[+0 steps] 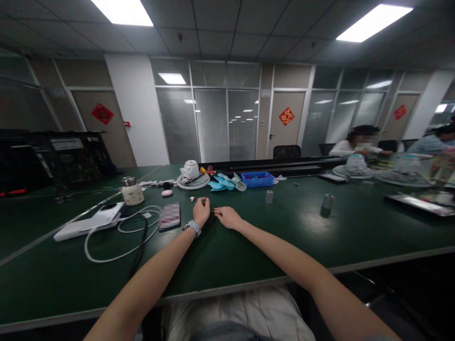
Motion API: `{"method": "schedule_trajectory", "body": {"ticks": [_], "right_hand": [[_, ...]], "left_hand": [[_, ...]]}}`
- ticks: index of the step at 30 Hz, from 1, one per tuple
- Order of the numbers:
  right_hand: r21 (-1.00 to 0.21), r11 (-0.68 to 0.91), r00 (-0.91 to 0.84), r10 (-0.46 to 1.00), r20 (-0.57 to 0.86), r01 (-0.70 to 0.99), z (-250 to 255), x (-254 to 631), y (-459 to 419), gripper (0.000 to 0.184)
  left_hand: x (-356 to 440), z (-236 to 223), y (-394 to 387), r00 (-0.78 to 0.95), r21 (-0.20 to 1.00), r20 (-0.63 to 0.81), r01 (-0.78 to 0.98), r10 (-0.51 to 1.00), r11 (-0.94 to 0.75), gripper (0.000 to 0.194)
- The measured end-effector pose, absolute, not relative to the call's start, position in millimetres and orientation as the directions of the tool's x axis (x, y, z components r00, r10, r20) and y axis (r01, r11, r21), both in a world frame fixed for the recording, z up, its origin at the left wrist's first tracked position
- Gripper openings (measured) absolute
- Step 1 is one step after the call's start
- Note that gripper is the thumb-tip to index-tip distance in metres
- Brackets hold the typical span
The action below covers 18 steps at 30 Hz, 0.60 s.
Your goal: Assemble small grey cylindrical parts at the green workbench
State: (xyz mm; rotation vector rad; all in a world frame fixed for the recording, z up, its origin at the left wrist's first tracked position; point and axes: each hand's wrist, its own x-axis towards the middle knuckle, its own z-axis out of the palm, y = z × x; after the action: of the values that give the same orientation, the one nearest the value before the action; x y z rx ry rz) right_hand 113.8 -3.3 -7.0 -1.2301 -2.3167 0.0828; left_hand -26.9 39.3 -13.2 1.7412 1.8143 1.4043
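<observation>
My left hand [202, 212], with a watch [193, 228] on its wrist, is raised slightly over the green table [227, 260]. Its fingers curl in towards the thumb, and anything between them is too small to make out. Close by on the right, my right hand [228, 217] rests low at the tabletop, fingertips drawn together and pointing at the left one; a gap separates the two. What it may pinch is hidden. A small whitish-pink piece [192, 199] lies just left of my left hand. Beyond both hands are light-blue fan blades [223, 182] and a white fan housing with grille [192, 176].
A blue basket [258, 179] and two grey cylinders [269, 197] stand to the right. At left are a dark flat card-like object [169, 217], a pink oval case [167, 192], a bottle [132, 192], a white device [90, 222] and looped cable [106, 261]. Co-workers sit far right.
</observation>
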Motion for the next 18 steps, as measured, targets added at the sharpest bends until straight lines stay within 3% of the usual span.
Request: {"method": "schedule_trajectory", "body": {"ticks": [3,6,11,15,18], "right_hand": [[-0.279,0.572,-0.433,0.793,0.429,0.771,-3.4,126.0,2.1,0.032],[-0.226,0.57,-0.378,0.743,0.552,0.79,13.8,168.3,7.9,0.033],[-0.301,0.413,-0.017,0.612,0.79,0.859,35.9,267.4,20.7,0.02],[-0.463,0.275,0.177,0.671,0.721,0.843,31.9,312.3,30.0,0.015],[-0.478,0.222,0.19,0.717,0.67,0.85,25.7,316.3,33.1,0.017]], "left_hand": [[-24.8,-11.9,37.3,-0.208,0.741,0.394,0.648,0.895,-0.175,0.033],[-24.3,-9.5,35.8,-0.181,0.739,0.36,0.654,0.915,-0.162,0.033],[-23.1,-5.0,30.4,-0.138,0.744,0.315,0.65,0.939,-0.154,0.033],[-22.7,-4.4,28.5,-0.115,0.733,0.323,0.659,0.939,-0.171,0.034],[-23.3,-5.5,29.8,-0.104,0.721,0.321,0.671,0.941,-0.172,0.034]]}}
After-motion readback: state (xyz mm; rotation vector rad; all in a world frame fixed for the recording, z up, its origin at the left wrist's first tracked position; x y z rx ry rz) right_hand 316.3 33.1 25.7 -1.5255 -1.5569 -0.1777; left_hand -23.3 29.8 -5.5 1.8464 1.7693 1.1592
